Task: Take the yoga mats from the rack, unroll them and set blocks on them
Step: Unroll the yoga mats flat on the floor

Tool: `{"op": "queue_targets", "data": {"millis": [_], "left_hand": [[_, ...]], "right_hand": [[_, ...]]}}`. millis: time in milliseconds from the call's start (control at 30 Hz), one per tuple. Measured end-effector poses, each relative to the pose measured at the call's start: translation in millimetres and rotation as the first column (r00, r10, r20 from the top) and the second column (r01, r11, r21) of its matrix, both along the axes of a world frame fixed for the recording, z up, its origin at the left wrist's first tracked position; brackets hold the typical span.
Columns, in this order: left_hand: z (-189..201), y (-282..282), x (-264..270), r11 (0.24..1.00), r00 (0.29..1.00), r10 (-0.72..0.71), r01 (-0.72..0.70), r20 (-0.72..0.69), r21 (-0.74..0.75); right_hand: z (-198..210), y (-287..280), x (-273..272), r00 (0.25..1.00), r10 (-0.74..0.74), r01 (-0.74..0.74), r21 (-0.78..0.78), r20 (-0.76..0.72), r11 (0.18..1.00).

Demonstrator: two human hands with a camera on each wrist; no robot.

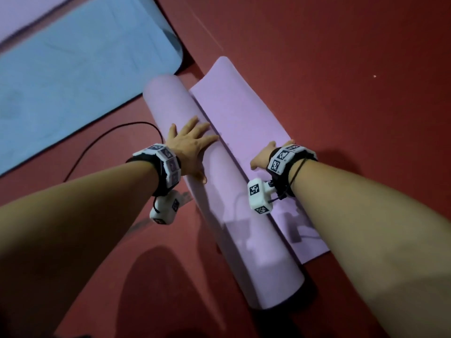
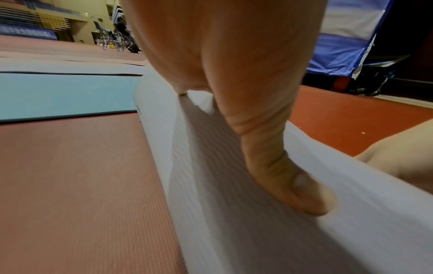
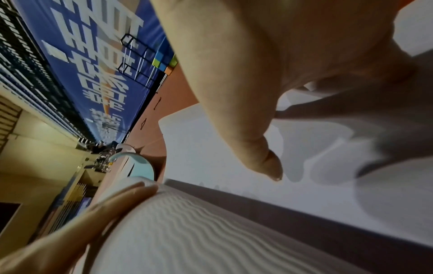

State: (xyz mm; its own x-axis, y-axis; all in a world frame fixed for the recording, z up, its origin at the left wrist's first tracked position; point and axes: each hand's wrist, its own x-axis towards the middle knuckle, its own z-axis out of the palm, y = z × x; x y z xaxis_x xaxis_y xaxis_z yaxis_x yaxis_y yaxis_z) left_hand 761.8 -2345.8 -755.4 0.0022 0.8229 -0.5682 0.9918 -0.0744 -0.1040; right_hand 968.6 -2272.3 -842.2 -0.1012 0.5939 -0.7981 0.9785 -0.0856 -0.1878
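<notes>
Red floor [image 1: 317, 57] holds a blue mat [image 1: 73, 76] beside the lilac mat [image 1: 244, 123], both hands [image 1: 192, 145] flat on it.

The left hand [image 2: 234, 74] filled the upper centre of the frame, its thumb [image 2: 288, 185] pressed flat on the pale ribbed rolled mat [image 2: 211, 213] running diagonally to lower right. A teal mat [image 2: 65, 96] lay flat at middle left on the red floor [image 2: 77, 185]. Blue banners [image 2: 339, 48] hung upper right.
</notes>
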Motion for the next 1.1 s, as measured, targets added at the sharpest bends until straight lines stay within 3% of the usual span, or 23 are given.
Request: {"op": "queue_targets", "data": {"millis": [167,233,333,400,500,667,833,967,1100], "left_hand": [[-2,-19,-11,0.996,0.999,-0.002,-0.002,0.040,0.087],[-3,-30,-20,0.994,0.997,0.013,-0.021,0.072,0.106],[2,-50,-31,0.994,0.995,0.012,-0.023,0.101,0.105],[4,-63,-42,0.995,0.995,-0.024,0.014,0.102,0.100],[4,-81,-60,0.990,0.984,-0.040,0.016,0.174,0.138],[2,-115,-77,0.956,0.958,-0.029,-0.056,0.284,0.286],[-13,-151,-97,0.945,0.931,0.031,-0.145,0.364,0.292],[-12,-177,-110,0.935,0.951,-0.001,-0.108,0.308,0.337],[-8,-199,-125,0.945,0.950,0.093,-0.179,0.299,0.274]], "right_hand": [[42,-14,-12,0.962,0.153,-0.168,0.047,0.226,0.985],[18,-16,-8,0.966,0.089,-0.113,0.090,0.241,0.989],[-8,-28,-11,0.987,0.046,-0.071,0.161,0.154,0.984],[-12,-37,-16,0.982,0.042,-0.083,0.224,0.184,0.971],[-4,-46,-22,0.956,0.037,-0.086,0.157,0.292,0.984],[-2,-67,-23,0.960,0.108,-0.138,0.101,0.258,0.985],[27,-104,-57,0.954,0.194,-0.225,0.118,0.230,0.967],[29,-138,-89,0.926,0.297,-0.330,0.119,0.233,0.936],[31,-162,-111,0.904,0.349,-0.380,0.093,0.248,0.920]]}}
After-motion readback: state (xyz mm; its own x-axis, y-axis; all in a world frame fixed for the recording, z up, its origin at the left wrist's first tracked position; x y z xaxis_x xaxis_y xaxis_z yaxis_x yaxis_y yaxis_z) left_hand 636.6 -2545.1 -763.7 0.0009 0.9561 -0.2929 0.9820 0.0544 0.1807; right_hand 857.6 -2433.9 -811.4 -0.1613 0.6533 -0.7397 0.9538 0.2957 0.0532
